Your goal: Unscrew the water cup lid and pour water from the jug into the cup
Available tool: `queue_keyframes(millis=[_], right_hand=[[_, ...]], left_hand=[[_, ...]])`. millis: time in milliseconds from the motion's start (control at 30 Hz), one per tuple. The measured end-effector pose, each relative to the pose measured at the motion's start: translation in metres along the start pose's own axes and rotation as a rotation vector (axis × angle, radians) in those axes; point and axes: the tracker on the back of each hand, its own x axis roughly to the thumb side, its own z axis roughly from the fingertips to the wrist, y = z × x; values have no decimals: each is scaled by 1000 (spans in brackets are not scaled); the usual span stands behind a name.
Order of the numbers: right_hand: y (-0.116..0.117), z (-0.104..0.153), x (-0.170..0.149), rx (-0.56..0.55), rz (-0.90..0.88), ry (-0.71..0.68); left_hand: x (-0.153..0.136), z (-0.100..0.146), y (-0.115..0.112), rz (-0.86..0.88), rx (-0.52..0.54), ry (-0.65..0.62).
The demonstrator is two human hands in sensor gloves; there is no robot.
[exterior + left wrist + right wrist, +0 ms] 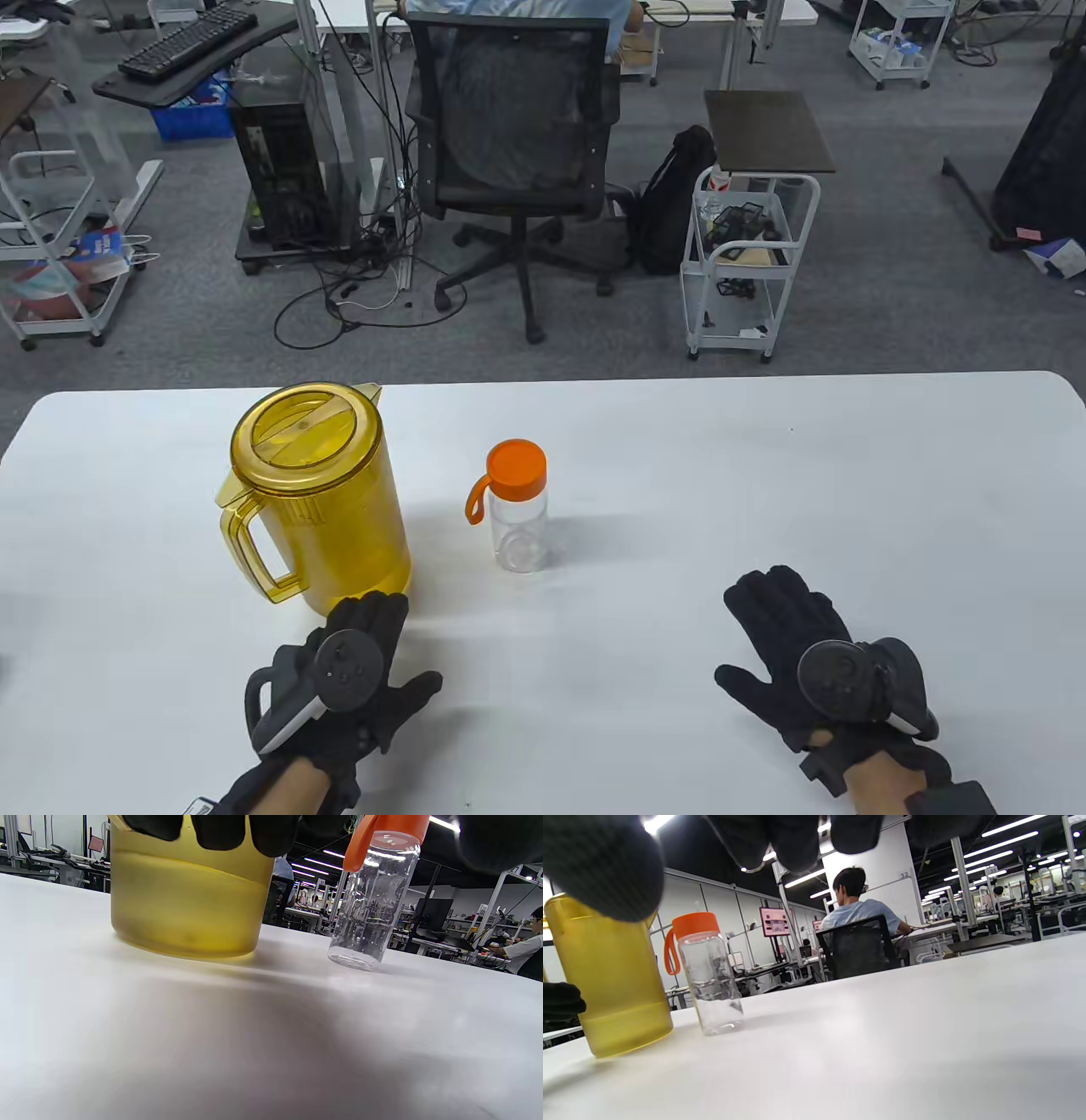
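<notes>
A yellow see-through jug (318, 497) with a lid and a handle on its left stands upright at the table's left; water fills its lower part (182, 912) (611, 984). To its right stands a clear cup (519, 531) (369, 908) (712, 984) with an orange screw lid (516, 467) and an orange loop. My left hand (361, 658) lies flat on the table just in front of the jug, fingers straight, holding nothing. My right hand (789, 632) lies flat at the front right, well away from the cup, empty.
The white table (764, 475) ends at a far edge beyond the jug. Past it on the floor stand an office chair (517, 153) with a seated person, a white cart (751, 255) and a computer tower (280, 161).
</notes>
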Motion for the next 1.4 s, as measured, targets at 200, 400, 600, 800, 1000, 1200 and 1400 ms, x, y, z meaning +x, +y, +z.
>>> queue_keyframes(millis=[200, 400, 600, 800, 1000, 1200, 1400], right_hand=[[0, 1, 1, -4, 7, -3], [-1, 2, 0, -18, 23, 0], [-2, 3, 0, -23, 29, 7], [-3, 4, -2, -30, 19, 10], [-5, 4, -6, -34, 0, 8], [-6, 4, -9, -36, -35, 15], [-10, 7, -14, -55, -69, 27]], left_hand=[[0, 0, 2, -7, 12, 8], [0, 0, 2, -16, 7, 18], [2, 0, 1, -6, -4, 25], [19, -6, -3, 174, -28, 1], [53, -24, -17, 389, -147, 13], [75, -60, -31, 520, -90, 109], [81, -96, -44, 627, -42, 219]])
